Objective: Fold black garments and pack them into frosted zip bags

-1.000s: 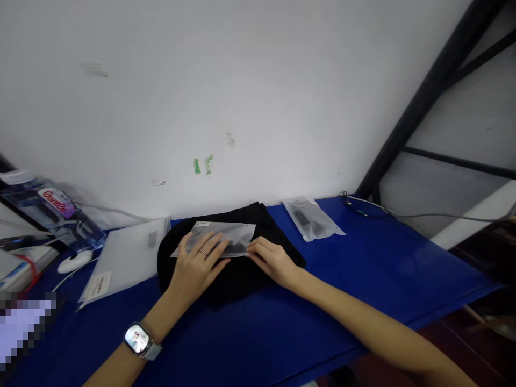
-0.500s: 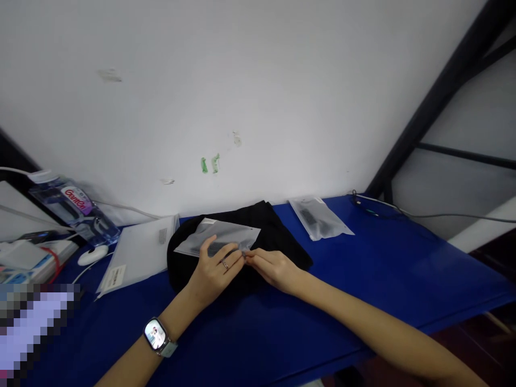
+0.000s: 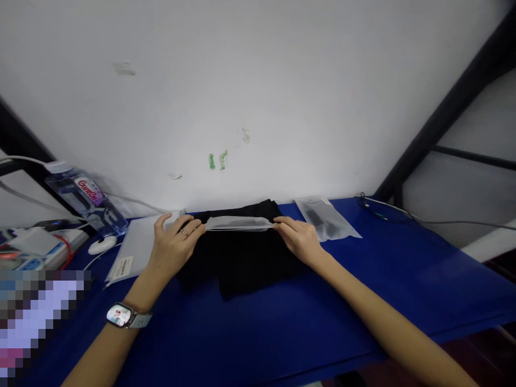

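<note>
A translucent zip bag point(image 3: 239, 222) is stretched between my two hands, seen nearly edge-on with its long side toward me. My left hand point(image 3: 177, 239) pinches its left end; a ring and a wristwatch are on that arm. At the right end, my right hand point(image 3: 298, 236) grips the bag between thumb and fingers. Beneath it, black folded cloth point(image 3: 250, 263) lies on the blue table. Whatever is inside the bag cannot be made out from this angle.
Another translucent zip bag point(image 3: 328, 219) with something dark inside lies at the back right. Left of the cloth is a larger frosted bag point(image 3: 137, 250) with a label. A water bottle point(image 3: 86, 199) leans near a white oval case point(image 3: 102, 245). Cables point(image 3: 435, 222) run along the wall.
My hands have moved apart, from close together at one corner of the bag to its two ends. The bag has turned from lying flat to nearly edge-on. The cloth's front now shows more.
</note>
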`<state>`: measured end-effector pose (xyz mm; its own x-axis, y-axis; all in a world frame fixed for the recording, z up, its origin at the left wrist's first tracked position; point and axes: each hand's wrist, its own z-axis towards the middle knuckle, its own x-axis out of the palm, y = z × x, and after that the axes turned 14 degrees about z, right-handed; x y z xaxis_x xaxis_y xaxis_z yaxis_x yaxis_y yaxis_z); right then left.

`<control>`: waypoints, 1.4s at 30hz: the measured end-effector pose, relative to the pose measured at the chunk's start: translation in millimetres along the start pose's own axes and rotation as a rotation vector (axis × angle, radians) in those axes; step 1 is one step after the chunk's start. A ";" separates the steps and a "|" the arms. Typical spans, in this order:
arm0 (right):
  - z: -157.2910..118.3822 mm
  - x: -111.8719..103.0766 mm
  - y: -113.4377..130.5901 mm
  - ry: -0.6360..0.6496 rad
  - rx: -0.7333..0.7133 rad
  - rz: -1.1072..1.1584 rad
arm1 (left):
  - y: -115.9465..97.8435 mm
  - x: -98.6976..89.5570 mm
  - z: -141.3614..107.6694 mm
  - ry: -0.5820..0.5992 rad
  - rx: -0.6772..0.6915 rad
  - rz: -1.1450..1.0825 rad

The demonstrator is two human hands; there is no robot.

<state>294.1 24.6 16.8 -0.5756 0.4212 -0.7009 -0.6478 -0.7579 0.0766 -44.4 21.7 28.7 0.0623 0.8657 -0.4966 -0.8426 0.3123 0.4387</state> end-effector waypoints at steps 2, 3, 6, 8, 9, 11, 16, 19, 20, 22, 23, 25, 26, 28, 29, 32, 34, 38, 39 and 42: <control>1.1 -2.0 -3.5 -0.017 0.035 0.003 | 5.0 -0.5 -0.9 -0.003 -0.016 0.016; 1.5 -2.5 -4.2 -0.022 0.046 0.009 | 6.1 -0.7 -1.0 -0.002 -0.019 0.021; 2.5 -2.1 -1.6 -0.036 0.085 0.069 | 3.7 -0.2 -0.1 -0.008 -0.053 0.015; 3.1 -0.3 4.5 -0.050 0.094 0.134 | -2.4 0.7 1.1 -0.024 -0.097 -0.022; 3.4 1.0 8.8 -0.049 0.073 0.165 | -6.3 0.8 2.0 -0.030 -0.113 -0.048; 4.0 3.8 18.7 -0.007 -0.035 0.210 | -15.1 -0.3 4.2 -0.048 -0.119 -0.096; 5.4 9.2 39.2 0.080 -0.166 0.183 | -33.2 -11.6 12.0 -0.131 -0.058 -0.153; 5.8 12.3 44.2 0.056 -0.065 0.136 | -42.7 -20.0 15.7 -0.187 0.020 -0.168; 5.7 13.9 45.0 0.070 -0.031 0.119 | -46.6 -22.3 16.5 -0.204 0.045 -0.177; 5.0 17.8 45.6 0.118 0.036 0.086 | -55.5 -26.0 17.2 -0.225 0.103 -0.202; 4.4 19.7 45.1 0.145 0.068 0.072 | -60.0 -27.1 17.2 -0.235 0.141 -0.216; 3.2 22.3 41.7 0.197 0.118 0.076 | -67.2 -27.3 16.5 -0.251 0.238 -0.235; 2.7 22.5 38.7 0.223 0.128 0.106 | -69.3 -26.3 16.0 -0.245 0.278 -0.238; 2.2 20.6 30.8 0.258 0.116 0.237 | -69.3 -21.9 14.2 -0.177 0.321 -0.254; 2.5 18.5 26.4 0.259 0.101 0.329 | -67.4 -18.8 12.8 -0.118 0.322 -0.270; 5.6 9.4 16.5 0.224 0.071 0.567 | -57.4 -8.2 7.2 0.075 0.273 -0.348; 9.2 2.2 14.8 0.216 0.079 0.611 | -49.7 -2.9 3.2 0.157 0.246 -0.391; 15.6 -9.1 16.3 0.269 0.117 0.633 | -31.0 -3.3 -0.6 0.155 0.209 -0.360; 16.1 -10.1 15.5 0.263 0.130 0.669 | -24.0 -5.7 -0.9 0.151 0.196 -0.338; 14.2 -7.1 8.0 0.183 0.220 0.837 | 6.3 -14.9 -4.2 0.198 0.109 -0.261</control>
<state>285.9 22.6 32.5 -0.8271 -0.3295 -0.4553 -0.1421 -0.6613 0.7366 -52.8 9.1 35.8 0.1542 0.6620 -0.7334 -0.7490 0.5624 0.3502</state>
